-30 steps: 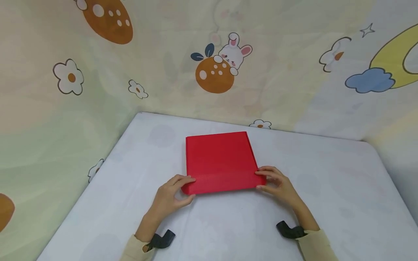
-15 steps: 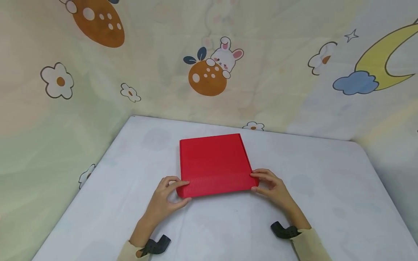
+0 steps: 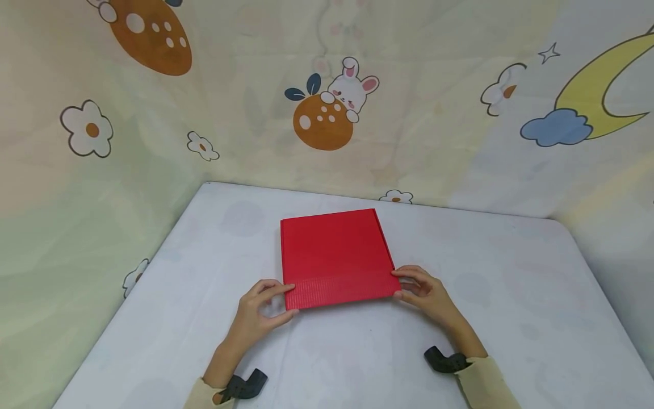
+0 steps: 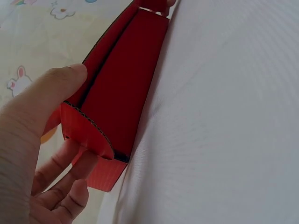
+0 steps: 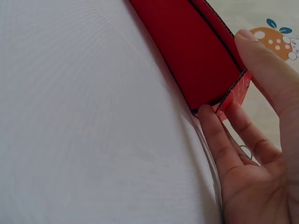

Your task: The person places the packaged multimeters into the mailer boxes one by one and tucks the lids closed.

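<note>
A red cardboard box (image 3: 334, 244) lies on the white table, its lid lowered and the lid's front flap lifted off the front wall. My left hand (image 3: 255, 315) pinches the left front corner; in the left wrist view its thumb is on the flap's edge and its fingers press a rounded side tab (image 4: 88, 130). At the right front corner, my right hand (image 3: 426, 292) holds the flap the same way. Its fingertips (image 5: 205, 112) touch the right side tab (image 5: 236, 91) in the right wrist view. A dark gap shows between flap and front wall (image 4: 128, 74).
The table's white cover (image 3: 511, 295) extends around the box. Behind it hangs a patterned cloth (image 3: 245, 74) with rabbits, flowers and a moon. Black wrist mounts (image 3: 447, 360) sit at both sleeves.
The side tabs at the front corners, bulging outward earlier, are now pressed inward, most plainly on the left. Both hands keep their places at the corners. The head view has shifted slightly.
</note>
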Demonstrator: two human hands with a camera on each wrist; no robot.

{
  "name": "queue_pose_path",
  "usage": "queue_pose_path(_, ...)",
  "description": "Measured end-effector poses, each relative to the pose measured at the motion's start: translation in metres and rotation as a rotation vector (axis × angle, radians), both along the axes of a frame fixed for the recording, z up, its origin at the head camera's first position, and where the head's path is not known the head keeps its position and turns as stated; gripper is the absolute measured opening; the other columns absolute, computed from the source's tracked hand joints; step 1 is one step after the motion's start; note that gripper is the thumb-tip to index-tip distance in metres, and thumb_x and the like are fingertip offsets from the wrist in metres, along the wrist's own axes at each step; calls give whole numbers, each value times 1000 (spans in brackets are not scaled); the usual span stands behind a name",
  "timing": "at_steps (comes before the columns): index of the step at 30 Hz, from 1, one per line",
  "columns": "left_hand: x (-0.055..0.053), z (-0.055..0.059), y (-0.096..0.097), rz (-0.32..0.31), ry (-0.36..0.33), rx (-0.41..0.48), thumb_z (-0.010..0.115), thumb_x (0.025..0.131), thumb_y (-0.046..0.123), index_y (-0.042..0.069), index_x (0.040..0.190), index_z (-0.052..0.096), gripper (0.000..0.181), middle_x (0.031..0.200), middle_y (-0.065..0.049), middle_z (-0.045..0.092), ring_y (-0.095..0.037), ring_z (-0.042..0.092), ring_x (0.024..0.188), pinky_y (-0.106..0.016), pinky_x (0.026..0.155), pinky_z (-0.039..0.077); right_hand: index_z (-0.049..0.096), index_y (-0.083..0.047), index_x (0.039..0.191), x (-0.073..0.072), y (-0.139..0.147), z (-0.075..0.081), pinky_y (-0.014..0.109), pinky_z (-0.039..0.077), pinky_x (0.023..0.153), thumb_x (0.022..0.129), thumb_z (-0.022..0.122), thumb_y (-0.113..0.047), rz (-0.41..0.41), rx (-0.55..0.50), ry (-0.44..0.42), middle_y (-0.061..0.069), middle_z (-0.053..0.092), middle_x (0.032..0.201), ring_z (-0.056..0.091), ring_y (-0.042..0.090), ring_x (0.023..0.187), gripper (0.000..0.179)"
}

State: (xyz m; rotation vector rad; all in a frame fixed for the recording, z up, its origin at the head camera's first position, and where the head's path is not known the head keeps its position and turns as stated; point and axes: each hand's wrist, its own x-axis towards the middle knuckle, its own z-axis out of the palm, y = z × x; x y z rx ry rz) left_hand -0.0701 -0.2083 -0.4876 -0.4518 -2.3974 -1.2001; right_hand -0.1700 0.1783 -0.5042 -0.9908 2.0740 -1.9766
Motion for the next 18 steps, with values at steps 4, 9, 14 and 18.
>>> queue_pose_path(4, 0, -1, 0, 14, 15, 19, 92, 63, 12, 14, 111, 75, 51, 103, -1, 63, -18, 56, 74, -23, 59, 48, 54, 14, 124, 0, 1, -2, 23, 53, 90, 80, 67, 18, 20, -13, -41, 10, 57, 124, 59, 9, 111, 46)
queue_pose_path(9, 1, 2, 2, 34, -15, 43, 92, 62, 11, 13, 108, 76, 49, 101, -1, 65, -17, 55, 66, -22, 56, 47, 50, 16, 126, 0, 1, -2, 22, 52, 90, 81, 65, 19, 35, -31, -60, 1, 58, 126, 59, 9, 111, 47)
queue_pose_path(14, 3, 7, 6, 59, -98, 79, 92, 63, 13, 12, 109, 76, 49, 102, -2, 67, -18, 60, 68, -23, 56, 50, 50, 17, 126, 0, 0, 0, 21, 52, 91, 81, 64, 19, 41, -47, -56, 2, 58, 128, 58, 10, 113, 47)
queue_pose_path(18, 5, 5, 7, 55, -166, 139, 90, 66, 13, 14, 113, 74, 49, 103, -2, 68, -18, 64, 77, -28, 62, 56, 50, 17, 126, 0, 0, -1, 21, 52, 91, 82, 64, 19, 38, -47, -57, 2, 58, 128, 58, 10, 113, 47)
